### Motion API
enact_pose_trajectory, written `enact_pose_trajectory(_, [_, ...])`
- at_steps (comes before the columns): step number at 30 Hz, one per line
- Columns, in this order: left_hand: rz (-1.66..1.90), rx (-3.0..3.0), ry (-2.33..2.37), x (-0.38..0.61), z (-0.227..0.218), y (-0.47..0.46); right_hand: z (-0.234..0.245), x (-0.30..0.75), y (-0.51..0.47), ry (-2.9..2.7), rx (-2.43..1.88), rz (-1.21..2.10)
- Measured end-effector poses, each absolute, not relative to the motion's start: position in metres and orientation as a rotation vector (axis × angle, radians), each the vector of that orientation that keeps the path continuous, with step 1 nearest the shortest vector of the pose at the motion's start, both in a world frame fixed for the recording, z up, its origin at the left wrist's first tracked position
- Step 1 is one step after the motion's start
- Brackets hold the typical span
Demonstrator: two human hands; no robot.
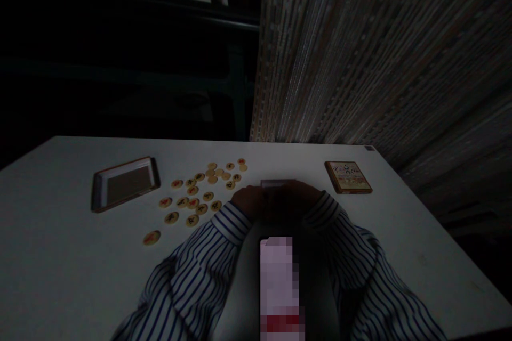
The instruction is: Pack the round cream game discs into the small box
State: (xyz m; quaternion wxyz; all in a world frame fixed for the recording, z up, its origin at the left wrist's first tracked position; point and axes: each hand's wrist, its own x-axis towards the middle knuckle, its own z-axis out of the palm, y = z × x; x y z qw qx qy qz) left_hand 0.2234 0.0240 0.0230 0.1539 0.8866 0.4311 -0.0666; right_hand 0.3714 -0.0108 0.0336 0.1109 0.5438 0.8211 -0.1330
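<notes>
Close together over the middle of the white table (80,272) are my left hand (251,200) and my right hand (302,193), both in deep shadow. Between them is a dark flat thing with a pale far edge (278,183); its kind is too dark to make out. Each hand appears closed on one side of it, though the fingers are barely visible. To the left of my left hand lie several round Chinese chess pieces (192,203), loosely scattered, with red or black characters; a few show plain faces.
An open shallow box (126,184) rests at the far left. On the right lies a flat box with a printed cover (349,177). Below my hands is a bright, pixelated oblong (279,282). A string curtain (340,48) hangs behind the table.
</notes>
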Motion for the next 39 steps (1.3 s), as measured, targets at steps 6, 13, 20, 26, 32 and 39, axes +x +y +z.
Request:
enact_pose_trajectory(6, [-0.160,2.524,1.216,0.223,0.024,0.024,0.032,0.373,-0.011,2.382,1.595,-0.389])
enact_pose_trajectory(13, [-0.023,2.544,1.196,0.217,0.021,0.030,0.042,0.384,-0.010,2.351,1.668,-0.315])
enact_pose_trajectory(20, [0.101,2.589,1.242,0.210,0.035,0.033,0.049,0.396,-0.010,2.421,1.719,-0.249])
enact_pose_trajectory(26, [0.236,2.586,1.259,0.201,0.046,0.036,0.057,0.399,-0.017,2.484,1.770,-0.211])
enact_pose_trajectory(32, [0.405,2.609,1.251,0.195,0.057,0.033,0.068,0.397,-0.023,2.477,1.796,-0.155])
enact_pose_trajectory(39, [0.497,2.594,1.258,0.190,0.069,0.024,0.075,0.401,-0.027,2.506,1.823,-0.121])
